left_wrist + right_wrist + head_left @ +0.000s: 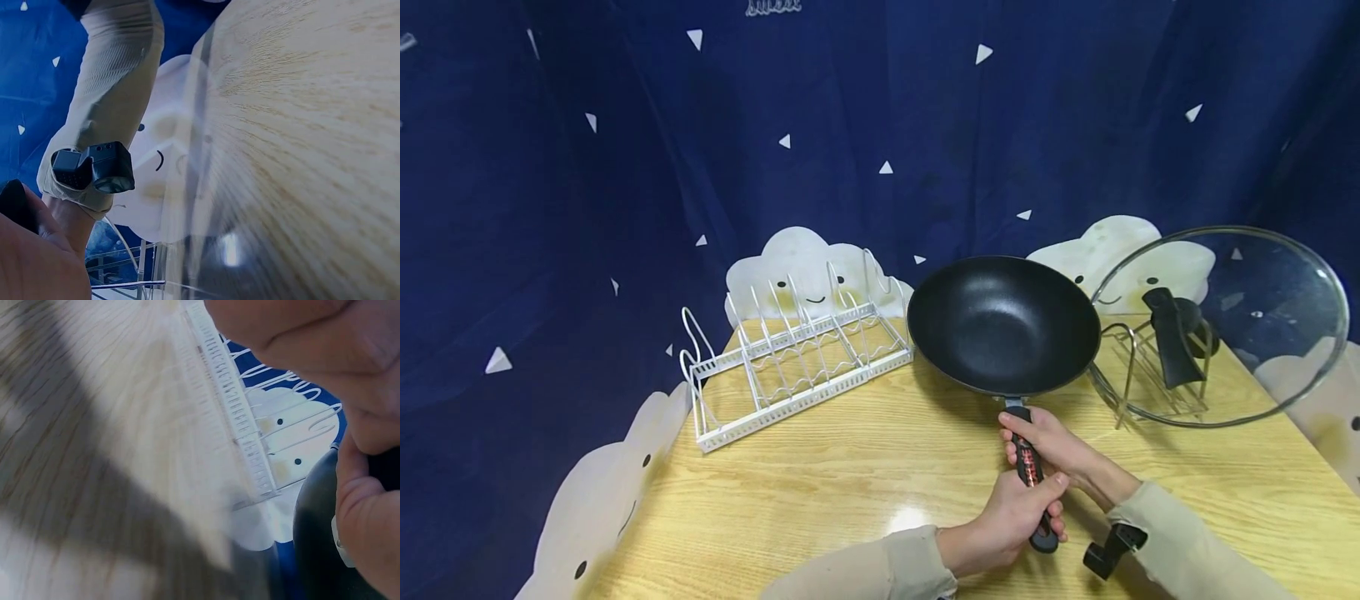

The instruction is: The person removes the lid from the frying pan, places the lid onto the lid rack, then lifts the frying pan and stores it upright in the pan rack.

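Observation:
A black wok [1003,325] is held by its long black handle, its dark inside facing me in the head view. My right hand [1051,440] grips the handle near the pan. Lower down, my left hand [1011,515] wraps round the same handle close to its end. In the left wrist view part of the left hand [40,262] shows beside the dark handle end [15,203]. Curled fingers of the right hand [369,375] fill the right wrist view's upper right, with the wok's dark side [315,531] below.
A white wire rack [797,396] with several upright dividers stands left of the wok. On the right, a glass lid [1277,333] with a black knob leans upright in a small metal wire stand [1127,375]. The wooden table [820,492] backs onto a blue curtain [850,100].

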The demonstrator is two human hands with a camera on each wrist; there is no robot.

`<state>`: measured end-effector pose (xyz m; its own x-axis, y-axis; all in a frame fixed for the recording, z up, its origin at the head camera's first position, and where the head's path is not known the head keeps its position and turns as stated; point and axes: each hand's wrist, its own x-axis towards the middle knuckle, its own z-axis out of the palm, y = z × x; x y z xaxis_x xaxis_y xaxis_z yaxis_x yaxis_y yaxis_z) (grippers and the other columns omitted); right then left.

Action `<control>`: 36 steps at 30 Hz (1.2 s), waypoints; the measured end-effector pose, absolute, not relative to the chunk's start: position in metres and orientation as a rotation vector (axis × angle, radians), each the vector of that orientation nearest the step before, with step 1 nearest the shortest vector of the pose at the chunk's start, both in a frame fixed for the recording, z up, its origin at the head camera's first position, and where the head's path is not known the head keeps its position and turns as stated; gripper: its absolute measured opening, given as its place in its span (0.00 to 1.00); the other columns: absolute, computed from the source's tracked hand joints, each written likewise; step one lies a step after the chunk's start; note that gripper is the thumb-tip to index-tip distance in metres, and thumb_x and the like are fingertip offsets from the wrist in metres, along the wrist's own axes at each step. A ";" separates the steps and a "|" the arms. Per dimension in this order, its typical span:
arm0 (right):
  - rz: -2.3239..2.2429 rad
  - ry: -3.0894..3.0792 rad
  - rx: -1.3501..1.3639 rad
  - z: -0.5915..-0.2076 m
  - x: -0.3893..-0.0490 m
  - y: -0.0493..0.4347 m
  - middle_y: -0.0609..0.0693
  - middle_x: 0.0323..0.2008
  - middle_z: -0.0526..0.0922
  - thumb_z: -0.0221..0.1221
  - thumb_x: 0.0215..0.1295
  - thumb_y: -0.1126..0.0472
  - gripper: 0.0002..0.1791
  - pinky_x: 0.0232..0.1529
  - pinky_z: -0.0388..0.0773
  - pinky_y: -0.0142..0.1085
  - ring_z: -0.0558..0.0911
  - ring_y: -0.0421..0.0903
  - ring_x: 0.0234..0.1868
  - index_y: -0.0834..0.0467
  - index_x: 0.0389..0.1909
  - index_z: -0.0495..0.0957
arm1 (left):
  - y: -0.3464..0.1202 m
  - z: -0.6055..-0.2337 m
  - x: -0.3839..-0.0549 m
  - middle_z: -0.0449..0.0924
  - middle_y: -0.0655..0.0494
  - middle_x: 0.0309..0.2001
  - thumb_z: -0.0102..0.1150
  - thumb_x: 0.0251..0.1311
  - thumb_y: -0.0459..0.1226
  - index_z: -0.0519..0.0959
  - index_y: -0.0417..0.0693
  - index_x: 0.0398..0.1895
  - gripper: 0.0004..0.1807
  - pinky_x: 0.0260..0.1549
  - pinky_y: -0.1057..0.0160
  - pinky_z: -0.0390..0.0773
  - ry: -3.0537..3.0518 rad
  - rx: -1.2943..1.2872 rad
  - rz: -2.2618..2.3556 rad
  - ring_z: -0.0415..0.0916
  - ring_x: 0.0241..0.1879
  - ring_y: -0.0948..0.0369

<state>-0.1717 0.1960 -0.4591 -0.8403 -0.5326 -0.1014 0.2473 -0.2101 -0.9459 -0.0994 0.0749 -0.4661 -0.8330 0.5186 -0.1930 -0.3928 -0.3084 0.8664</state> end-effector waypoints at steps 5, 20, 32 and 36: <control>-2.109 1.556 -0.398 -0.452 -0.171 0.193 0.43 0.25 0.75 0.42 0.76 0.60 0.09 0.27 0.78 0.27 0.78 0.36 0.23 0.62 0.38 0.63 | 0.073 -0.463 -0.098 0.67 0.62 0.13 0.55 0.65 0.38 0.69 0.47 0.22 0.13 0.14 0.69 0.74 1.396 0.255 2.168 0.68 0.11 0.69; -2.109 1.625 -0.554 -0.425 -0.171 0.182 0.45 0.24 0.75 0.43 0.75 0.62 0.09 0.26 0.78 0.29 0.78 0.37 0.22 0.63 0.35 0.65 | 0.061 -0.451 -0.098 0.68 0.63 0.14 0.53 0.66 0.37 0.70 0.47 0.25 0.11 0.16 0.71 0.76 1.378 0.470 2.237 0.70 0.11 0.71; -2.226 1.340 -0.683 -0.402 -0.171 0.172 0.46 0.25 0.74 0.37 0.76 0.68 0.11 0.28 0.78 0.29 0.78 0.38 0.24 0.61 0.35 0.68 | 0.050 -0.441 -0.104 0.66 0.63 0.14 0.48 0.68 0.34 0.65 0.44 0.22 0.14 0.18 0.70 0.76 1.259 0.663 2.229 0.68 0.12 0.70; -2.238 1.157 -0.720 -0.398 -0.173 0.172 0.46 0.26 0.72 0.34 0.76 0.68 0.11 0.30 0.76 0.29 0.76 0.38 0.25 0.60 0.40 0.66 | 0.045 -0.438 -0.107 0.65 0.64 0.14 0.46 0.69 0.33 0.62 0.37 0.23 0.15 0.19 0.69 0.76 1.218 0.745 2.185 0.67 0.13 0.70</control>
<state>-0.1727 0.1718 -0.3984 -0.7262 -0.6517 0.2187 0.1984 -0.5033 -0.8410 -0.1069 0.0446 -0.4383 -0.7105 0.6720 0.2089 -0.1758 -0.4569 0.8720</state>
